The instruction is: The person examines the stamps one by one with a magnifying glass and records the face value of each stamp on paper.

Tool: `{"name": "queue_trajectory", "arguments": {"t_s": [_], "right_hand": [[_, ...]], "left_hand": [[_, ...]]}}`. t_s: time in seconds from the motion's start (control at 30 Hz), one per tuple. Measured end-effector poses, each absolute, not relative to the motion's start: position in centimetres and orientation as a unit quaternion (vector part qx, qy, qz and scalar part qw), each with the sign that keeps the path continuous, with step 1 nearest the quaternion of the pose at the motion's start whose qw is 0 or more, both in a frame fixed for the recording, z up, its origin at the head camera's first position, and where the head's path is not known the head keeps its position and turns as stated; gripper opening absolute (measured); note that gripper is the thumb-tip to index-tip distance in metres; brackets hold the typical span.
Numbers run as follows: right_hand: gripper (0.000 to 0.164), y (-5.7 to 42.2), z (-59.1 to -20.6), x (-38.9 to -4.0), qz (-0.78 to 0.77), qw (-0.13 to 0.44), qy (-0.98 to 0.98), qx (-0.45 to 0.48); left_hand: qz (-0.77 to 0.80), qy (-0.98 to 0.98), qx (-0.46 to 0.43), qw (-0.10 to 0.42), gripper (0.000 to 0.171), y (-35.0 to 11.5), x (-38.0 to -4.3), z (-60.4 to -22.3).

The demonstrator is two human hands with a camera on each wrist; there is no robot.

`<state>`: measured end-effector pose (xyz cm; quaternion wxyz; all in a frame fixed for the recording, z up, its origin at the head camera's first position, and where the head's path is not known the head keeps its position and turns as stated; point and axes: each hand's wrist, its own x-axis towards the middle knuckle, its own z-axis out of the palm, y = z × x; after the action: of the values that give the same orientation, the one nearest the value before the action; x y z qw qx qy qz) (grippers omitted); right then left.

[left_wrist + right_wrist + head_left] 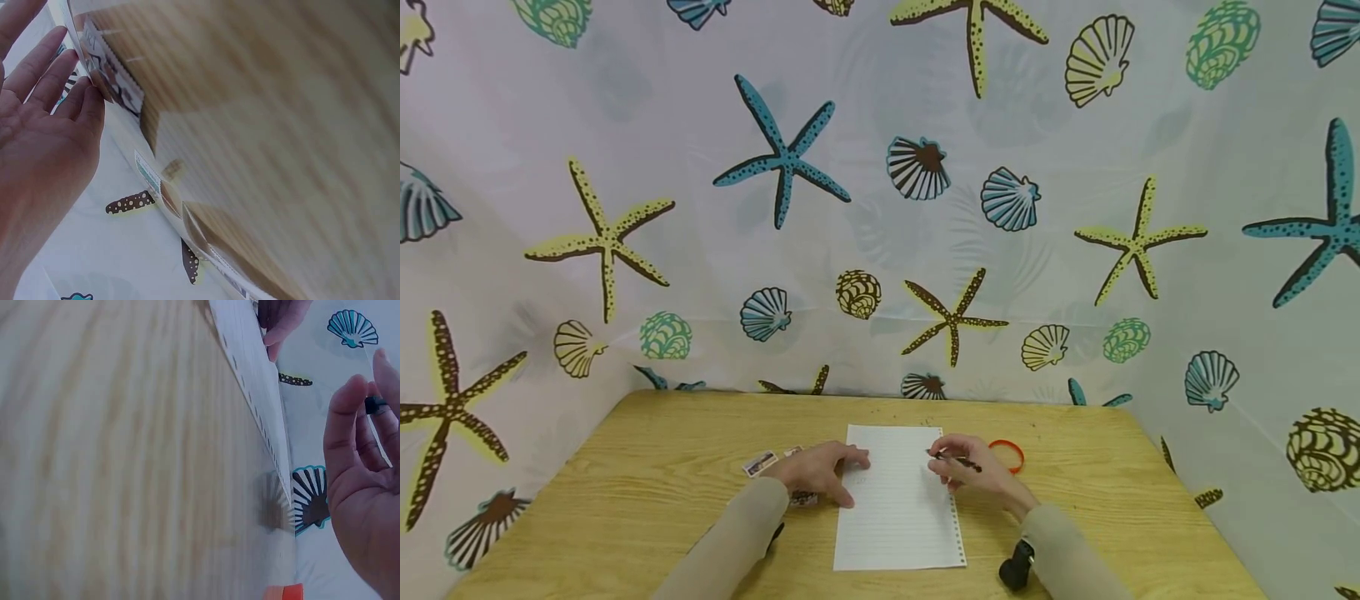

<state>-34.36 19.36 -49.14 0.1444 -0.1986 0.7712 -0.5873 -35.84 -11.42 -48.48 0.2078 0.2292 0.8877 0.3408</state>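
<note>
On paper [898, 533], faint unreadable writing [858, 480]

A slim black pen [967, 463] is held slantwise by the right hand [987, 480] over a flat, white, lined paper sheet [898, 525].

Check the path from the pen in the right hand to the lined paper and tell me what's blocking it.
Nothing visible blocks the pen in the right hand from the paper. The left hand is at the paper's left edge, and the red band lies off its right side.
</note>
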Motion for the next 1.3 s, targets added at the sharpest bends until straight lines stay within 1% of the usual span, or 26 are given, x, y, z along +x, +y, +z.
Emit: {"name": "queue_trajectory", "arguments": {"t_s": [0.2,0.3,0.57,0.67,0.77,0.93,1.13,1.3], "right_hand": [[0.034,17.7,-48.8,-34.3,-0.606,0.197,0.749,-0.182],[0.033,17.0,-49.0,-34.4,-0.615,0.213,0.74,-0.171],[0.043,15.9,-49.1,-34.6,-0.636,0.248,0.71,-0.173],[0.04,15.2,-49.0,-34.7,-0.64,0.243,0.709,-0.169],[0.033,14.5,-49.0,-34.9,-0.619,0.223,0.734,-0.167],[0.028,13.5,-49.2,-35.0,-0.577,0.193,0.777,-0.162],[0.01,12.6,-49.6,-35.3,-0.568,0.19,0.785,-0.158],[0.007,12.3,-49.9,-35.7,-0.561,0.184,0.796,-0.135]], "left_hand": [[0.332,0.893,0.223,0.207,0.056,-11.4,-36.0,-48.9],[0.327,0.895,0.222,0.206,0.056,-11.3,-36.1,-49.0],[0.326,0.891,0.234,0.211,0.057,-11.4,-36.3,-49.1],[0.325,0.891,0.238,0.208,0.057,-11.5,-36.3,-49.1],[0.327,0.891,0.235,0.208,0.057,-11.5,-36.4,-49.0],[0.33,0.891,0.23,0.209,0.057,-11.4,-36.5,-49.1],[0.331,0.888,0.242,0.21,0.056,-11.5,-36.5,-48.9],[0.33,0.887,0.245,0.211,0.056,-11.5,-36.5,-48.8]]}}
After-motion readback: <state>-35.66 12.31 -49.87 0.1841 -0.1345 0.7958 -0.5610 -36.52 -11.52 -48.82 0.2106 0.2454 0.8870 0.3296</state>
